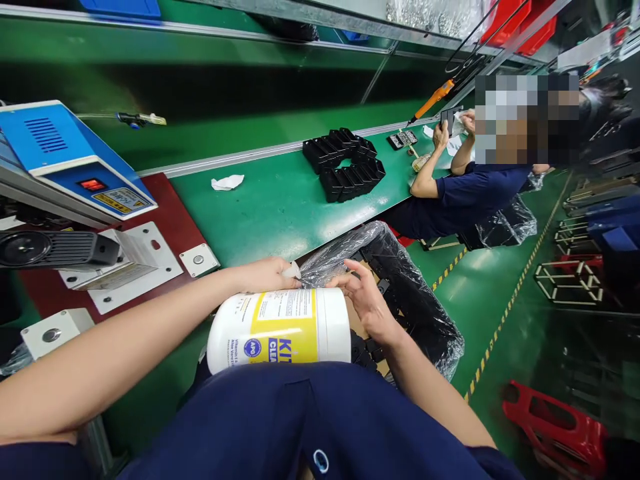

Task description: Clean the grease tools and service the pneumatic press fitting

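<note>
- Fingers of left hand (271, 274) curl at a small white piece (291, 271) — can't tell if gripped.
- Right hand (371, 307) loosely open, seemingly empty, just beside white tub (285, 328).
- Tub: lower centre of frame, sideways, by navy shirt (300, 420).
- Step looks like handling tub — next move calls for steadying it.

light glares off the tabletop (270, 217) near centre. the right edge looks dim and soft. pixelation masks a patch upper right.
</note>
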Available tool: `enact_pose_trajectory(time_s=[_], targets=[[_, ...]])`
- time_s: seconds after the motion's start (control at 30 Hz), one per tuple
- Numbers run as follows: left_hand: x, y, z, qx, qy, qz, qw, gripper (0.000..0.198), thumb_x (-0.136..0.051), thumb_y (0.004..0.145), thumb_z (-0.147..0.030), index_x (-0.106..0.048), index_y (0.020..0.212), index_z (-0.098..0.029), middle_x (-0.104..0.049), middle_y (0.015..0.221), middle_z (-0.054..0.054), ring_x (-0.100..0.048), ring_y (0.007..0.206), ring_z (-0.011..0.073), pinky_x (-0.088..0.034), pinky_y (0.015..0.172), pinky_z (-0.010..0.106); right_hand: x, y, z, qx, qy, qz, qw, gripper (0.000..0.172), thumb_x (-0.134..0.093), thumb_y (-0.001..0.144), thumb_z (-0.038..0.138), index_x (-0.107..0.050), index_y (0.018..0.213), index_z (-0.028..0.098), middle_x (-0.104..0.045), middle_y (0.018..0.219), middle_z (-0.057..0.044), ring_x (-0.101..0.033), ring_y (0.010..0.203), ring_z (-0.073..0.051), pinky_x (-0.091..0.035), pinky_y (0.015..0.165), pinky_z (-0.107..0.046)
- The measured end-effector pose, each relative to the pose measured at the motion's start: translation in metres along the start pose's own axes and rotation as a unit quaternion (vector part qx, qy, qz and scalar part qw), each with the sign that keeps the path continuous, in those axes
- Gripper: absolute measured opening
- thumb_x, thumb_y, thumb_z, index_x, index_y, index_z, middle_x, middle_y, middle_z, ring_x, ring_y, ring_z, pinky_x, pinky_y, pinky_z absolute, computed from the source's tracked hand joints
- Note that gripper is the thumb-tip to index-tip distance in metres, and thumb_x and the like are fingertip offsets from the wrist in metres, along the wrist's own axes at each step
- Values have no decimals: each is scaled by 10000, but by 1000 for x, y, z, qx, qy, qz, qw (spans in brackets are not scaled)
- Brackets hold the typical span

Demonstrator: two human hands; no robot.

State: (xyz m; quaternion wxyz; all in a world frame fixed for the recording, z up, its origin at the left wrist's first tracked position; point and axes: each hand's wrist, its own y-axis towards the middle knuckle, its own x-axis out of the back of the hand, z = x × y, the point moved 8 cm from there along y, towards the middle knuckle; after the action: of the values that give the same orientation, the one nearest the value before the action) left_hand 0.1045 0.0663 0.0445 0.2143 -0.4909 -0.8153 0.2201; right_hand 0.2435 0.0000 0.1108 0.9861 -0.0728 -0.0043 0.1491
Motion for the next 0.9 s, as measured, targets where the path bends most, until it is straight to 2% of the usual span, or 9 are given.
enact_pose_trajectory(time_s=[0.1,0.17,0.3,0.4,0.57,0.73,0.9], targets=[[-2,9,2,13,28,16,999,262,-650,644,-401,-539,534,-190,-545,508,-16,-452,461,121,-297,439,240,1,23,-6,-4,42,33,999,644,-521,776,681,-401,1253,264,-578,903,-43,-565,797,-202,-461,739,-368],[-2,12,3,25,44,9,999,230,-646,628,-374,-542,538,-190,-527,493,-22,-441,449,119,-289,436,239,-3,31,-5,16,37,42,998,579,-499,806,644,-422,1230,256,-567,845,-27,-548,745,-188,-457,704,-352],[-10,10,7,38,-28,7,999,263,-632,634,-427,-531,583,-189,-499,493,-28,-421,449,116,-289,439,237,-13,32,4,83,-52,19,995,509,-517,825,576,-433,1206,249,-552,827,-22,-534,750,-189,-450,711,-353],[-18,8,5,20,-76,15,997,309,-619,651,-472,-514,617,-183,-475,514,-37,-398,468,105,-285,449,227,-18,26,8,134,-96,-2,986,449,-517,839,523,-430,1187,254,-545,831,-22,-529,754,-188,-441,703,-350],[-20,10,8,16,-72,13,997,326,-628,650,-480,-510,624,-177,-462,515,-37,-384,481,107,-267,450,229,-20,21,11,182,-137,-16,974,420,-494,859,455,-398,1214,253,-553,839,-25,-539,781,-201,-435,751,-388],[-21,12,8,13,-16,23,1000,314,-608,673,-462,-485,605,-181,-427,506,-42,-362,490,106,-257,460,232,-24,21,17,238,-144,14,960,402,-494,851,388,-424,1214,230,-534,795,-19,-520,702,-182,-432,680,-365],[-23,9,2,4,3,26,1000,313,-563,716,-461,-471,615,-179,-409,533,-36,-350,512,104,-252,463,228,-25,22,15,249,-144,14,958,326,-485,841,349,-429,1140,232,-517,782,-17,-524,702,-188,-436,676,-368]])
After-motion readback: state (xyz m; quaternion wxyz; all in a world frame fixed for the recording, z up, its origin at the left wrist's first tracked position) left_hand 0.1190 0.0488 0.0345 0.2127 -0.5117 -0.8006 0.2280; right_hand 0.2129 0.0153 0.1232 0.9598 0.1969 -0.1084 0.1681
